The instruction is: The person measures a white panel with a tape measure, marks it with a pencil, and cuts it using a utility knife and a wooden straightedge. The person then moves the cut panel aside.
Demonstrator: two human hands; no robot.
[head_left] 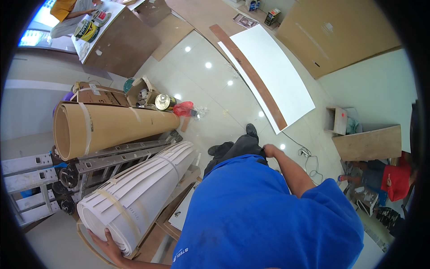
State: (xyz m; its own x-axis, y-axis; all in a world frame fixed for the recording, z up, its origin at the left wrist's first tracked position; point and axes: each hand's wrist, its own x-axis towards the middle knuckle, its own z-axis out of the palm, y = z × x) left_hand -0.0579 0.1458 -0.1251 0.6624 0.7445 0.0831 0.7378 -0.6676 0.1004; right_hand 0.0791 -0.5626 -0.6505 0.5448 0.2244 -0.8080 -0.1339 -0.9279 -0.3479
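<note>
At the lower left, my left hand [107, 245] grips the near end of a large roll of white sheets [134, 193], which is bound with tape bands. My right hand [270, 150] is curled beside my dark trousers [219, 157] at the hip; what its fingers hold, if anything, is hidden. Just beyond the white roll lie aluminium ladders [105, 160] with black hinges, and above them a brown cardboard roll [116, 125].
A white panel [277, 76] with a brown strip [251, 78] lies on the tiled floor [201, 80]. A cable [304, 151] runs to my right. Cans [165, 101] and boxes stand left. Co-workers are at upper left [67, 13] and right [394, 179].
</note>
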